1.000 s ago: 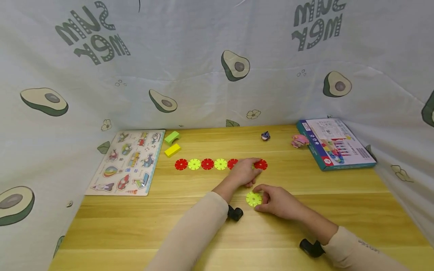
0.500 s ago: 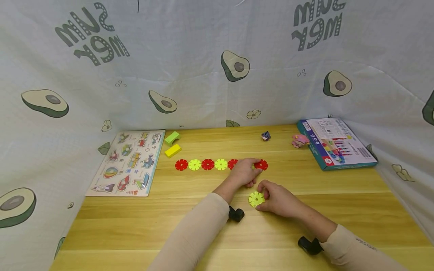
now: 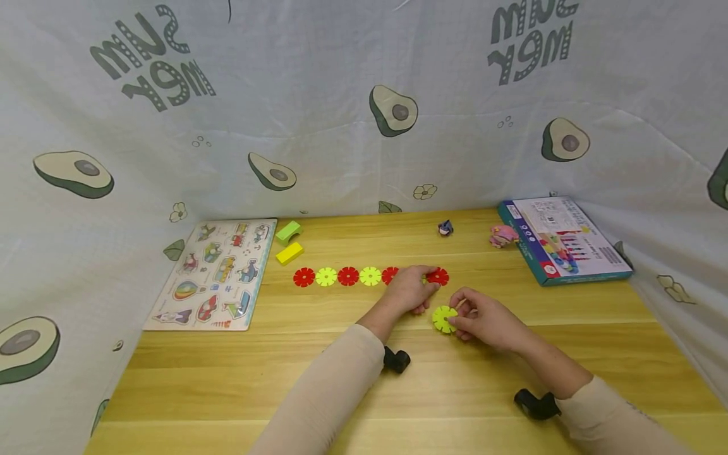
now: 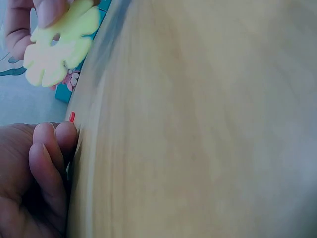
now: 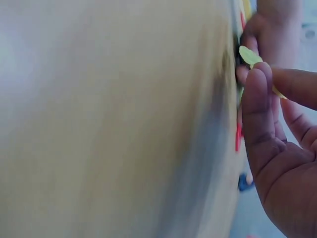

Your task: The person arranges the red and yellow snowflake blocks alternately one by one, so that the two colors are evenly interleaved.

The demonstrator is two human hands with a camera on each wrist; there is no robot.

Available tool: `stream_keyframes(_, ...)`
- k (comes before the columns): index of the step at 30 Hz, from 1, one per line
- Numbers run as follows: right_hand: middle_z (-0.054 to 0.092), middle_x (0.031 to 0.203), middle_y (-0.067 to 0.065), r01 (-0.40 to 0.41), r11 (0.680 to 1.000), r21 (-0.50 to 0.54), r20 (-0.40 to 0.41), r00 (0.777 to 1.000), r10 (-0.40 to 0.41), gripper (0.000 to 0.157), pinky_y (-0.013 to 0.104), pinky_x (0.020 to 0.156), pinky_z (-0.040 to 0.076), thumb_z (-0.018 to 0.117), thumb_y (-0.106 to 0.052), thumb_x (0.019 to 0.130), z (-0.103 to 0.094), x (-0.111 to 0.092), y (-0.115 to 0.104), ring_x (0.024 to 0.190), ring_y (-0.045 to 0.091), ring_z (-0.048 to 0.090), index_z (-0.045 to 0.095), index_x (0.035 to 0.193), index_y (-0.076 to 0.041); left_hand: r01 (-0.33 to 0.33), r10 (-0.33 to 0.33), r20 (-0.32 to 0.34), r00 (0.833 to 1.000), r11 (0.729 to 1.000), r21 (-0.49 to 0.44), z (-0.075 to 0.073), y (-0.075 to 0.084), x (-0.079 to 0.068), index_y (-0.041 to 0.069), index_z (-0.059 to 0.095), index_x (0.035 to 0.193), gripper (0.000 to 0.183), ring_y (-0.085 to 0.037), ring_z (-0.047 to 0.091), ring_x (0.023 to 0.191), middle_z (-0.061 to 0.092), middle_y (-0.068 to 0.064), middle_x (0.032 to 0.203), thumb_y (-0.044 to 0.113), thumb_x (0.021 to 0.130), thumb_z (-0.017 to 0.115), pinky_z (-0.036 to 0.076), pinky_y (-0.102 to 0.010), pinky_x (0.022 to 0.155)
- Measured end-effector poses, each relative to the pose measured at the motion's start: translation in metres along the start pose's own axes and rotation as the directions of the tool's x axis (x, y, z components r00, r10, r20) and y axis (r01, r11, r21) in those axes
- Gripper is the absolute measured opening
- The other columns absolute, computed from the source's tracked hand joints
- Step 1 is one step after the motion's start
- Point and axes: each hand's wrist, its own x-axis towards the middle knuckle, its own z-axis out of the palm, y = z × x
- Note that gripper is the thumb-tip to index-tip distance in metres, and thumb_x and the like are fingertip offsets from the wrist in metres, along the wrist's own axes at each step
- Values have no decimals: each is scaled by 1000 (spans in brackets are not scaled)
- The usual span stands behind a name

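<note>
A row of red and yellow notched plastic discs lies flat across the table; one is a yellow disc (image 3: 370, 276). My left hand (image 3: 407, 289) is over the row's right part, covering some of it. Its thumb and index finger pinch the edges of the red disc (image 3: 438, 277) at the right end, while the other fingers curl under, as the left wrist view shows. My right hand (image 3: 483, 319) pinches another yellow disc (image 3: 443, 319) between thumb and fingers, tilted and raised in front of the row. In the right wrist view this yellow disc (image 5: 250, 55) appears nearly edge-on.
A picture puzzle board (image 3: 213, 275) lies at the left, beside a green arch block (image 3: 289, 231) and a yellow block (image 3: 290, 253). At the back right are a small dark figurine (image 3: 445, 228), a pink figurine (image 3: 503, 236) and a flat box (image 3: 565, 243). A printed curtain (image 3: 341, 158) surrounds the table.
My right hand has moved right and slightly away from me, lifting and tilting the yellow disc. My left hand has stayed on the red disc.
</note>
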Motion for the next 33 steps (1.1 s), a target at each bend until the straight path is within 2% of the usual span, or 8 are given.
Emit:
stream_keyframes(6,55,84,14,-40,999,-17,-78,996,38,32,32,64,54,60,-22,91,-31,18,9,70,23,63,46,116,-8,7,-7,-8,1000,1000,-18,0,0,-1,30,53,131,43,-16,50,34,56,-3,47,26,89,63,47,-28,36)
stream_keyframes(11,57,86,15,-75,997,-27,-137,988,70,36,30,64,55,57,-20,93,-46,35,15,72,22,65,43,121,-2,13,-13,0,1000,1000,-29,-1,0,-2,32,52,131,43,-17,49,34,56,-4,48,27,89,63,46,-28,36)
stream_keyframes(16,60,82,12,-117,988,-105,-168,981,98,36,29,60,54,57,-23,93,-51,50,17,66,20,63,44,118,-1,10,-10,5,1000,999,-31,1,0,-3,32,51,131,43,-16,49,34,56,-3,48,28,89,62,46,-28,36)
stream_keyframes(23,59,71,7,-183,956,-228,-171,974,146,34,30,54,48,56,-29,93,-55,60,20,57,20,57,46,113,-3,15,-15,10,1000,999,-32,4,2,-5,33,52,130,42,-17,49,34,56,-3,48,29,89,62,46,-27,36)
stream_keyframes(28,59,72,8,-199,957,-210,-174,971,163,35,30,55,49,53,-33,94,-55,61,23,58,20,57,46,114,-5,22,-22,10,1000,1000,-19,5,3,-5,33,51,131,43,-16,49,34,56,-3,49,30,89,62,46,-27,36)
stream_keyframes(33,58,78,10,-169,971,-167,-196,971,135,45,30,59,51,45,-42,96,-59,57,23,63,21,59,44,120,-4,9,-9,18,1000,1000,-9,4,3,-7,33,47,134,46,-16,50,35,57,-3,51,31,90,60,47,-27,37)
